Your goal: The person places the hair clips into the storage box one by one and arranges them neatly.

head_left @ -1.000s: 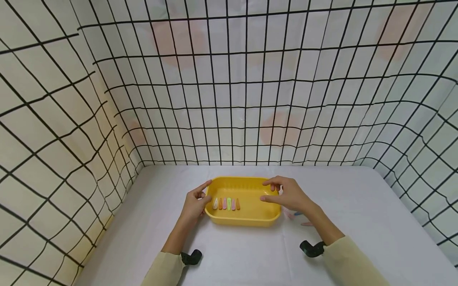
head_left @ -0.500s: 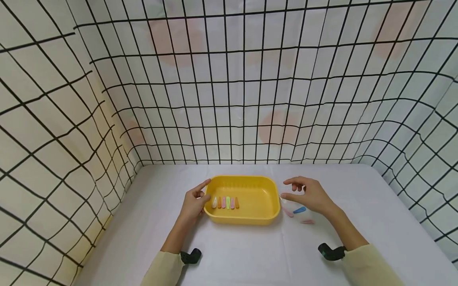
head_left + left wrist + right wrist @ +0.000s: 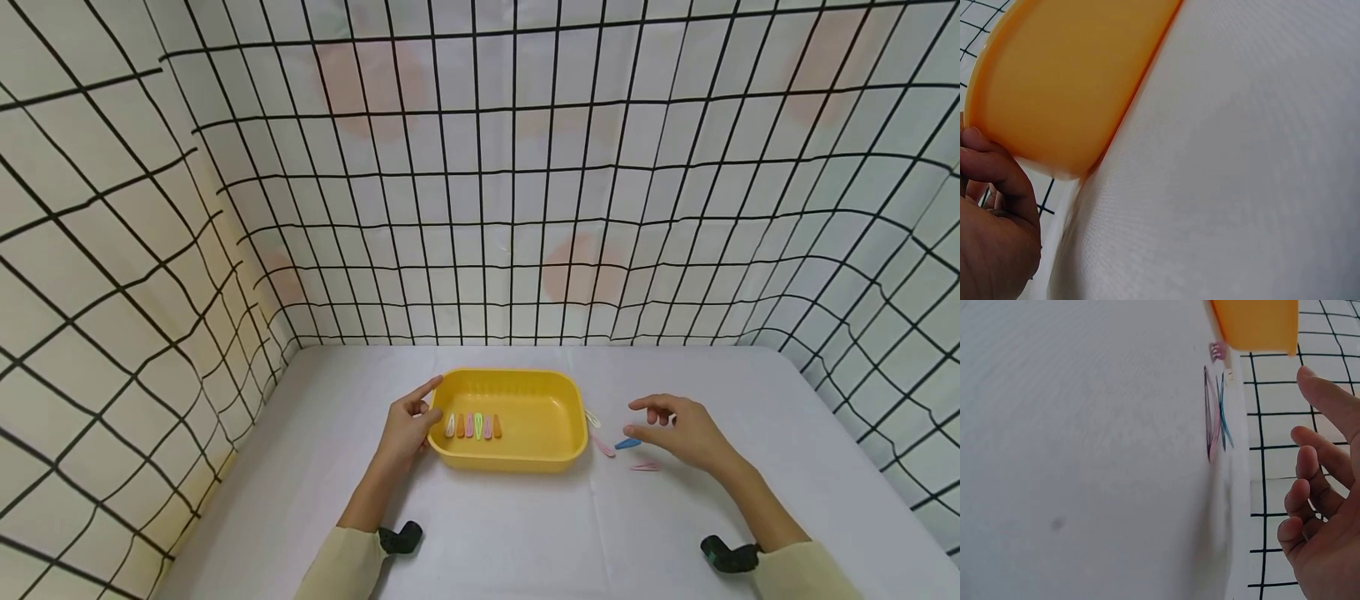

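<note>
A yellow plastic tray (image 3: 517, 462) stands on the table, with my left hand (image 3: 408, 427) gripping its left rim, thumb over the edge. In the left wrist view the fingers (image 3: 997, 169) meet the tray's end wall (image 3: 1054, 94). Several snap hair clips (image 3: 478, 426) in white, orange, pink and green lie in a row inside, at the tray's left. My right hand (image 3: 686, 429) hovers right of the tray with nothing in it, fingers loosely bent, thumb tip right by a blue hair clip (image 3: 627, 443). Two pink hair clips, one nearer the tray (image 3: 603, 447) and one further right (image 3: 645, 467), lie close by.
A pale hair clip (image 3: 592, 418) lies against the tray's right side. The table wears a white cloth (image 3: 525, 533). Black grid netting (image 3: 513, 225) over white sheeting rises at the back and both sides. Black wrist cameras sit at the left cuff (image 3: 401, 538) and right cuff (image 3: 729, 555).
My right hand has moved from over the tray's right end out to the right, then down toward the blue hair clip, uncovering the loose clips. The left hand stays at the rim.
</note>
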{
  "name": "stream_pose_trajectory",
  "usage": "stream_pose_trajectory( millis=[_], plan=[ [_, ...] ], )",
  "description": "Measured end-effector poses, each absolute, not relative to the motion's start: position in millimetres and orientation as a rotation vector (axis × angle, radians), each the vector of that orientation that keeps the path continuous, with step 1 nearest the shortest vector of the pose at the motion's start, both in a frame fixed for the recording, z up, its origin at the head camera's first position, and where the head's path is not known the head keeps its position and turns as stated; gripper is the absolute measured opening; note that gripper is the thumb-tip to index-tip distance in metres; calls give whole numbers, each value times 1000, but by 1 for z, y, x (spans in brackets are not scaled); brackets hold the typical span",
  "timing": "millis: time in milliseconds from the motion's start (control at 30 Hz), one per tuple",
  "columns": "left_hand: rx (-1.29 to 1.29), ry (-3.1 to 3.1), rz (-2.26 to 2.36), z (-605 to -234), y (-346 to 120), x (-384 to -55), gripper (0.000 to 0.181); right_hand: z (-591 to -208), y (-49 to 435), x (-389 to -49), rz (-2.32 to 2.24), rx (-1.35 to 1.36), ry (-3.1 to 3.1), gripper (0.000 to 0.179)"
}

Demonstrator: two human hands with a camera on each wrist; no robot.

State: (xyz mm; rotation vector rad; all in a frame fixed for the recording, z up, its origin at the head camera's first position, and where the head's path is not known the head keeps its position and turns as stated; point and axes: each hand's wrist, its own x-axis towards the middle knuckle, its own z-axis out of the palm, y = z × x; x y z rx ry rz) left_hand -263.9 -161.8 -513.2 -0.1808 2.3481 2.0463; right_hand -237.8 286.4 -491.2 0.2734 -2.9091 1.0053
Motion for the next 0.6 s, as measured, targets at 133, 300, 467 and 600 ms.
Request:
stream_pose_trajectory(
  millis=[133,300,467,600],
  plan=[
    [-178,2349,2049,-514,-162,-265,61,-499,294,-238,1004,266,-2910,52],
    [-170,2341,2056,-514,-162,-265,61,-507,298,-239,1011,252,-2939,50],
    [-174,2341,2053,-515,-162,-265,61,-512,300,-240,1014,271,-2953,45],
    [-181,2351,2047,-515,-162,-265,61,-516,303,-240,1034,285,-2949,43]
  ],
)
